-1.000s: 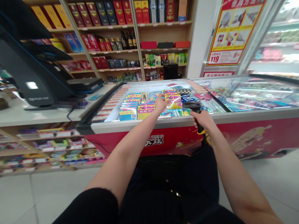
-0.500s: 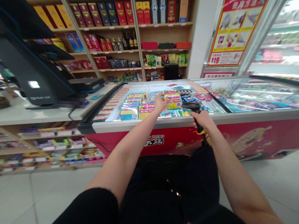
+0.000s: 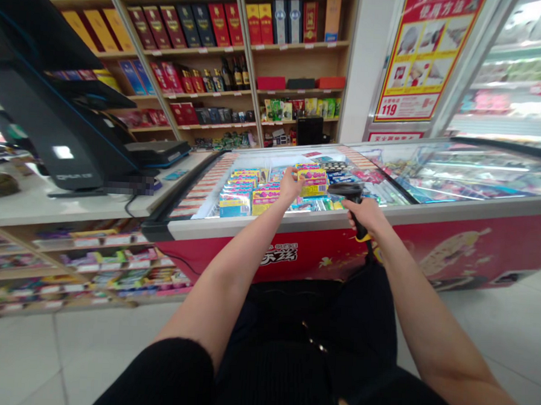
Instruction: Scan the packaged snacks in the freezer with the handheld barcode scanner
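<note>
My left hand is closed on the left edge of a yellow and pink ice-cream packet, over the open-topped chest freezer. Part of my grip is hidden by the hand itself. In my right hand is a black and yellow barcode scanner, its fingers wrapped around the handle. The scanner's head is just to the right of the packet and points left towards it. Rows of blue and yellow packets stand upright in the freezer, left of my left hand.
A counter with a black checkout machine stands on the left, with snack shelves below it. Behind the freezer rise shelves of boxed bottles. A red and yellow poster hangs back right, beside a glass-fronted fridge.
Both hands keep almost the same place. The view has shifted very slightly, and the packet and scanner have hardly moved.
</note>
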### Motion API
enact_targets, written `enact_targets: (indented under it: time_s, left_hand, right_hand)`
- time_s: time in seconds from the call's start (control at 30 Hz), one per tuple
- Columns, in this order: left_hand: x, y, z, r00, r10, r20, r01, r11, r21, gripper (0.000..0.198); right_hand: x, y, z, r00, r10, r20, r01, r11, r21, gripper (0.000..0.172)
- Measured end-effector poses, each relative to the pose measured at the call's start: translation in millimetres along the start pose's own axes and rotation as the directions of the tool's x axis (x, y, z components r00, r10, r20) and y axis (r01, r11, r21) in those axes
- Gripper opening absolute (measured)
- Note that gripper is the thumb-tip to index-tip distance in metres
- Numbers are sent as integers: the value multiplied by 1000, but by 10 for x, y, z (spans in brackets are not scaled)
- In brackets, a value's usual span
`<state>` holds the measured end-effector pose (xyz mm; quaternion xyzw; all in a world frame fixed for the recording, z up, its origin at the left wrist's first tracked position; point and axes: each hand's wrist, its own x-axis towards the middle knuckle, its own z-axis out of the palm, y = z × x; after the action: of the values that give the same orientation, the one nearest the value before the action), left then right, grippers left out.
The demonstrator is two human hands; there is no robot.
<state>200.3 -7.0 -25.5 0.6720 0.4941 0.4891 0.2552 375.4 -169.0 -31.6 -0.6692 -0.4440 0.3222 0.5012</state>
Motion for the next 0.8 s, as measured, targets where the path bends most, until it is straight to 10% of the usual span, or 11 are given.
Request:
enact_targets:
  time_s: [0.33,0.8]
  left_hand:
    - [-10,-65,-213,999,-7,48,6,1000,6,33]
    - [-156,-392,-1123,978,-134,163,147,987,-67,40]
  right_hand:
    - [-36,-39,37,1000,-2,8,2,1000,27,28]
    - [-36,-86,316,998,-33,56,31,999,43,26]
